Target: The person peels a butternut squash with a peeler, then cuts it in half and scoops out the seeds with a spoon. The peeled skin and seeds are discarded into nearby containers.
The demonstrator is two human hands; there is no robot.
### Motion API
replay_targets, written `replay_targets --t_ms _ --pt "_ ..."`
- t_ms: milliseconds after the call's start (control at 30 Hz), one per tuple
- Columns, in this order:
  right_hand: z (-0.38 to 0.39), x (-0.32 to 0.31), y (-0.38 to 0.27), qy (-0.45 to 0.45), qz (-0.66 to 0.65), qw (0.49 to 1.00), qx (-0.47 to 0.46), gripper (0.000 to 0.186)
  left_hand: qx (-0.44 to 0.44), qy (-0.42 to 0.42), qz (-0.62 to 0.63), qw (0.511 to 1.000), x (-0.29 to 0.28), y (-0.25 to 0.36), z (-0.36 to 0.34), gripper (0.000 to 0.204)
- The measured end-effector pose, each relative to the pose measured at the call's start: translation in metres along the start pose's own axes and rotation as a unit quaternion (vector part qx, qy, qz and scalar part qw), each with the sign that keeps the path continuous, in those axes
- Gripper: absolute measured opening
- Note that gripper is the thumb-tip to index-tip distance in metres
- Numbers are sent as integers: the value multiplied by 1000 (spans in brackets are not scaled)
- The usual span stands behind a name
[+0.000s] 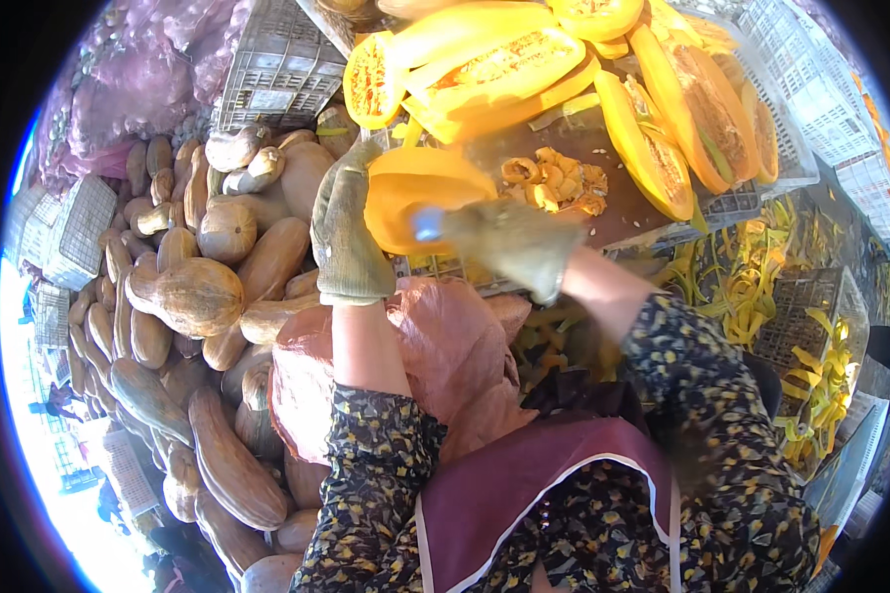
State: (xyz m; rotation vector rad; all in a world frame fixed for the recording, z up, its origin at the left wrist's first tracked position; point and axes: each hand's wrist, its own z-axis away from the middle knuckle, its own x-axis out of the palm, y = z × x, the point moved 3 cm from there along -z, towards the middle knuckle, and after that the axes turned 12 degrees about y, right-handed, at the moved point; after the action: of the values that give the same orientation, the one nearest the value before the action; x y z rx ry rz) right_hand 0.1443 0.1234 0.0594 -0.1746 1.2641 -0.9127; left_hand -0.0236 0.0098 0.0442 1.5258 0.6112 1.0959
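Observation:
A peeled orange pumpkin piece (396, 183) sits in front of me at the near edge of a brown board (588, 138). My left hand (354, 237), in a dirty pale work glove, grips its left side with the fingers pointing away from me. My right hand (519, 242), gloved too and smeared by motion, is closed around a small tool (428, 223) at the piece's right side. Only the tool's pale blue end shows, so its kind is unclear. Beyond the right hand lies a heap of scooped pumpkin pulp (554, 183) with loose seeds.
Halved yellow pumpkins (504, 74) are stacked at the far side. More cut halves (653, 148) lean at the right. Whole tan pumpkins (193, 296) pile up on my left, below a grey crate (282, 69). Peel strips (816, 371) fill a crate at right. Pink sacking (455, 346) covers my lap.

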Motion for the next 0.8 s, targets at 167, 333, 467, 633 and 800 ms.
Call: replay_targets --t_ms 167,333,467,633,800 --pt "-12 16 34 42 -12 999 19 92 -4 7 8 1000 -6 -1 2 40" --pt "-14 14 43 27 80 996 28 62 18 -27 -25 999 -7 -1 0 40" --pt "-20 22 41 79 103 989 -69 61 238 -74 -247 937 -6 11 5 37" --pt "-14 17 61 89 182 979 21 49 100 -40 -142 984 -12 11 3 34" --pt "-19 28 64 6 140 989 39 46 -63 -32 -29 997 -11 11 12 38"
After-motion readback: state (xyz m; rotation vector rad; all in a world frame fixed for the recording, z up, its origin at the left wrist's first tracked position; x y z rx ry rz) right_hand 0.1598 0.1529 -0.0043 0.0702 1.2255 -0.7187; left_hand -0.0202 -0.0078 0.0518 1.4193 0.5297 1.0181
